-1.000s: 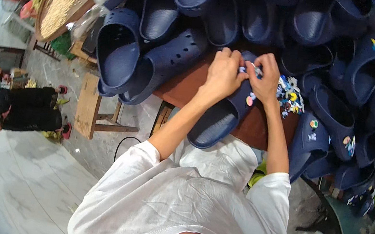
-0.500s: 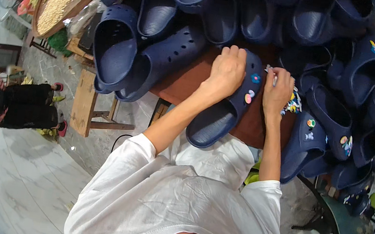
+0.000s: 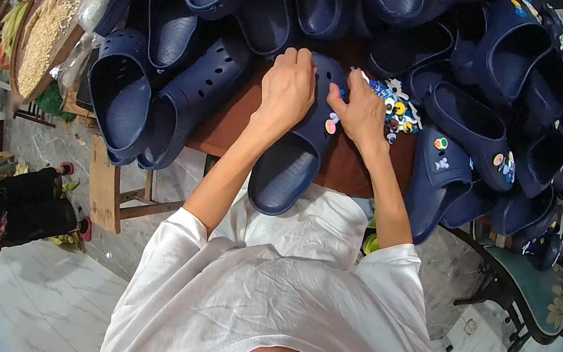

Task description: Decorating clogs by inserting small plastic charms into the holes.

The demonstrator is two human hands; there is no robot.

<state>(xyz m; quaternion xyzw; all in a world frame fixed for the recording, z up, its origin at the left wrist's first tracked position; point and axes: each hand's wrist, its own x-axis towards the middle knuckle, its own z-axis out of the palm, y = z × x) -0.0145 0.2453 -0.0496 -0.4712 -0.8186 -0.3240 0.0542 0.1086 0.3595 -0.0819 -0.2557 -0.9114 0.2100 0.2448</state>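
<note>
Under both hands, navy clog (image 3: 297, 156), left hand (image 3: 286, 89) pressing toe, right hand (image 3: 362, 111) beside charms (image 3: 331, 124)

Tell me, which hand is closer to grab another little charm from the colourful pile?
The right hand. It lies beside the pile of charms, while the left hand presses on the navy clog, farther off.

The navy clog (image 3: 297, 151) looks like matt, smooth foam plastic, as do the clogs (image 3: 164, 85) piled along the table's (image 3: 227, 128) far edge. The table is dull brown wood. The small charms (image 3: 394, 113) look glossy plastic.
</note>
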